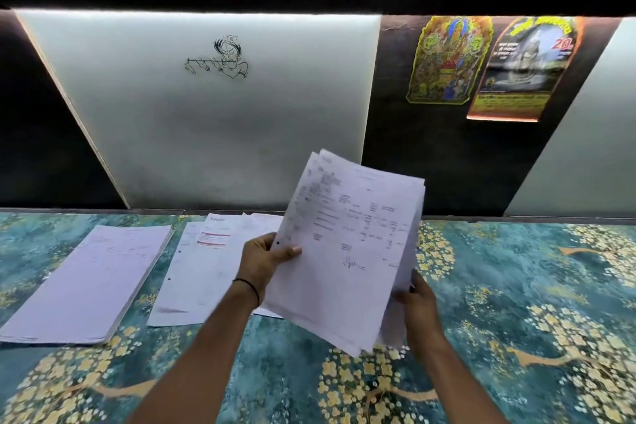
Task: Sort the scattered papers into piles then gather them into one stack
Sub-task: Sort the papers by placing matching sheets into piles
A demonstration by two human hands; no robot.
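I hold a bundle of white printed sheets (347, 244) up off the surface, tilted and fanned a little at the top. My left hand (263, 263) grips its left edge, thumb on the front page. My right hand (418, 303) holds the lower right corner from behind. On the patterned teal cloth (516, 303) lies a neat thick pile of papers (89, 282) at the left. Beside it, a looser pile of sheets (203, 265) with a red-marked page on top sits partly behind my left hand.
A dark wall with a white padded panel (206, 113) bearing a line drawing rises behind the surface. Two colourful posters (481, 69) hang at the upper right. The cloth stretches wide to the right of the bundle.
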